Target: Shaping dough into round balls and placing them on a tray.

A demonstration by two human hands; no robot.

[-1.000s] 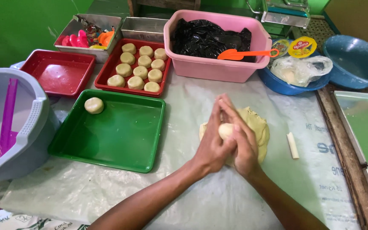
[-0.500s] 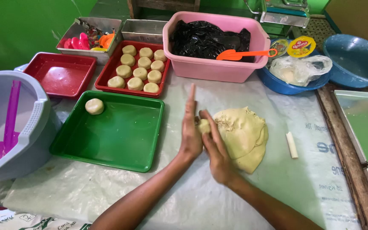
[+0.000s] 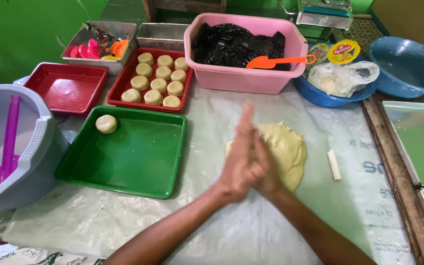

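I see my left hand [image 3: 239, 157] and right hand [image 3: 266, 172] pressed palm to palm, whatever they enclose hidden, just left of the flattened dough sheet [image 3: 283, 152], with the green tray [image 3: 138, 167] and its one dough ball [image 3: 106, 123] farther left, nearer my left hand.

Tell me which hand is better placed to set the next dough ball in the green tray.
Probably the left hand: it is on the side of the green tray, while the right hand lies behind it, nearer the dough slab.
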